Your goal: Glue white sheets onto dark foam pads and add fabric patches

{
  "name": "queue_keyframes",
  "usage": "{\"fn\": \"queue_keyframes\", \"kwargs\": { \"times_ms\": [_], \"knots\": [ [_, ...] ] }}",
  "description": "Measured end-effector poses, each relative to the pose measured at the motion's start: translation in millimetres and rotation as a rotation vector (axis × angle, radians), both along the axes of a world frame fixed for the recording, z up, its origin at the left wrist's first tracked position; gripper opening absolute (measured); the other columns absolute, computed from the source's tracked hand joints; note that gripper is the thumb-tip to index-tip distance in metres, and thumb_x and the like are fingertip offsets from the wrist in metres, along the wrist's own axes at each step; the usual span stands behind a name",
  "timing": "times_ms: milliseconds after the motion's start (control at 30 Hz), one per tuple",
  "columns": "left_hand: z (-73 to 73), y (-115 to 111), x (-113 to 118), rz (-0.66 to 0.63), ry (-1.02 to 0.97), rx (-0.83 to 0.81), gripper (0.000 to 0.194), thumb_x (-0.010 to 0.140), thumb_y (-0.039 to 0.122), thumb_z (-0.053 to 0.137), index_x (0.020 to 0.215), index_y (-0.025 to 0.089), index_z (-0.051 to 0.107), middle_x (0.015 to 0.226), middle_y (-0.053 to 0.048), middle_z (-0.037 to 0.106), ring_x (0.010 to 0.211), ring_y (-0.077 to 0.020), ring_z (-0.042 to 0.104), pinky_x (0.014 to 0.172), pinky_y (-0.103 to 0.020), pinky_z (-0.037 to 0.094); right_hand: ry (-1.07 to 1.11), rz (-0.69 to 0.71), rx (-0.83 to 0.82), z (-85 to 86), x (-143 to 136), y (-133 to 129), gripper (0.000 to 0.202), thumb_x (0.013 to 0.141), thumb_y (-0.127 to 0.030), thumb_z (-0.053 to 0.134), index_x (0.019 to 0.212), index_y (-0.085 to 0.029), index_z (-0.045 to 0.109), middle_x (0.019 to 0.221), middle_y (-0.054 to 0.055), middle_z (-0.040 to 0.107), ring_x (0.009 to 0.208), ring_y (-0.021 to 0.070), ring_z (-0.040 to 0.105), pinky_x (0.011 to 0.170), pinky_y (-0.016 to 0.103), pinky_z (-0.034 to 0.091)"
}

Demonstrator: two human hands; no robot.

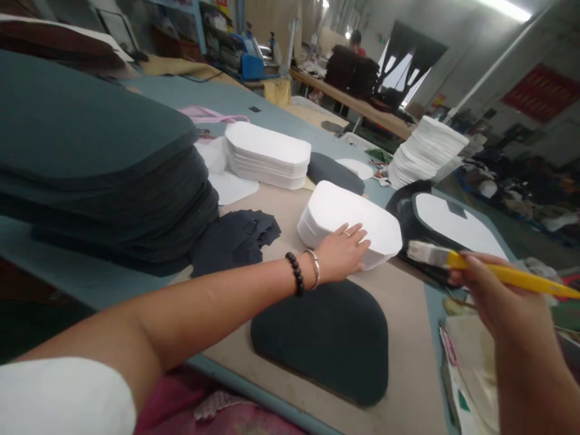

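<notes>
My left hand (341,252) lies on the near edge of a stack of white sheets with cut corners (348,211), fingers stretched over its top. In my right hand (493,293) is a flat paintbrush (430,254) with a yellow handle, its pale bristles pointing left, near the stack's right end. Directly in front of me lies a dark panel with rounded corners (324,344), partly covered by my left wrist. Whether any sheet is lifted under my left fingers is hidden.
A tall pile of dark panels (90,133) stands at left, beside black scraps (235,238). Behind sits another white stack (267,145). At right are a black piece with a white panel (457,220) and a tall white pile (426,151). A person (356,45) is far back.
</notes>
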State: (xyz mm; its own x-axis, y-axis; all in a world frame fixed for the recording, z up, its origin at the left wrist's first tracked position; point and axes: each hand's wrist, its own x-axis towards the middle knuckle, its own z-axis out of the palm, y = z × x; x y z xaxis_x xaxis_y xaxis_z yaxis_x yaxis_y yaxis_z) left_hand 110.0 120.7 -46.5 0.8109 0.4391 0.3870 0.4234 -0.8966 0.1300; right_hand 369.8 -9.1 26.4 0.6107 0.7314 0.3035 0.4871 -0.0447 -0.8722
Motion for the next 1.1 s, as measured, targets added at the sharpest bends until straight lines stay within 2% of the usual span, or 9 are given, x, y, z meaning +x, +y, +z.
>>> {"fn": "queue_keyframes", "kwargs": {
  "times_ms": [33,167,267,400,500,700,900,1000,1100],
  "knots": [
    [-6.2,3.8,3.2,0.034,0.02,0.014,0.045,0.099,0.036,0.061,0.136,0.012,0.057,0.148,-0.017,0.054,0.137,-0.031,0.05,0.115,-0.045,0.037,0.081,0.211,0.021,1.3,-17.8,33.6,0.044,0.071,-0.051,0.087,0.1,-0.02,0.074,0.082,0.005,0.073,0.069,0.0164,0.069,0.067,0.027,0.06],
    [-24.2,7.7,10.0,0.117,0.066,-0.001,0.057,0.098,0.043,0.06,0.144,0.011,0.052,0.15,-0.019,0.052,0.144,-0.0389,0.042,0.117,-0.056,0.033,0.094,0.583,-0.052,0.4,-75.2,132.6,0.044,0.074,-0.052,0.086,0.097,-0.016,0.074,0.074,0.003,0.07,0.067,0.0154,0.066,0.066,0.028,0.058],
    [-27.3,5.4,10.1,0.108,0.062,-0.005,0.061,0.098,0.043,0.059,0.147,0.009,0.049,0.154,-0.023,0.047,0.144,-0.042,0.042,0.116,-0.061,0.032,0.02,0.772,-0.152,1.4,-102.9,166.2,0.044,0.077,-0.052,0.085,0.095,-0.013,0.073,0.069,0.003,0.069,0.063,0.014,0.063,0.061,0.025,0.054],
    [-26.4,4.5,9.1,0.09,0.073,-0.012,0.06,0.098,0.042,0.06,0.149,0.013,0.049,0.154,-0.023,0.045,0.143,-0.0439,0.042,0.115,-0.064,0.033,0.007,0.895,-0.25,1.4,-123.3,184.2,0.043,0.076,-0.051,0.086,0.091,-0.012,0.073,0.069,0.004,0.069,0.061,0.0134,0.063,0.057,0.024,0.051],
    [-25.8,4.3,9.7,0.098,0.071,-0.006,0.059,0.098,0.043,0.058,0.148,0.013,0.05,0.153,-0.023,0.047,0.143,-0.0449,0.041,0.114,-0.065,0.034,0.059,0.896,-0.217,-4.4,-131.3,200.2,0.04,0.076,-0.047,0.086,0.091,-0.013,0.072,0.067,0.004,0.068,0.058,0.0132,0.062,0.055,0.024,0.052],
    [-24.2,1.5,10.5,0.125,0.081,0.03,0.055,0.101,0.041,0.05,0.149,0.013,0.051,0.152,-0.022,0.05,0.143,-0.045,0.043,0.112,-0.064,0.036,0.254,0.668,-0.123,-16.9,-129.1,259.8,0.03,0.069,-0.033,0.085,0.083,-0.011,0.07,0.058,0.0,0.061,0.05,0.012,0.059,0.052,0.026,0.056],
    [-26.7,0.9,10.3,0.128,0.072,0.048,0.065,0.097,0.05,0.058,0.15,0.013,0.05,0.153,-0.021,0.049,0.142,-0.0461,0.043,0.113,-0.064,0.035,0.219,0.503,-0.033,-8.2,-103.9,313.8,0.022,0.071,-0.022,0.082,0.076,-0.015,0.062,0.052,-0.004,0.056,0.047,0.0096,0.055,0.048,0.022,0.054],
    [-26.2,1.6,10.4,0.11,0.059,0.025,0.071,0.094,0.054,0.063,0.152,0.016,0.048,0.152,-0.022,0.05,0.142,-0.0473,0.044,0.112,-0.065,0.035,0.178,0.56,-0.038,0.3,-93.2,322.1,0.023,0.07,-0.02,0.086,0.082,-0.012,0.067,0.064,0.0,0.066,0.055,0.0107,0.061,0.052,0.021,0.055],
    [-24.0,1.8,10.1,0.109,0.071,0.022,0.068,0.094,0.053,0.065,0.149,0.015,0.051,0.152,-0.023,0.05,0.141,-0.048,0.044,0.112,-0.066,0.035,0.146,0.69,-0.156,3.0,-82.8,320.9,0.028,0.069,-0.017,0.088,0.091,-0.009,0.072,0.08,0.005,0.072,0.066,0.0111,0.066,0.061,0.02,0.057]
  ]
}}
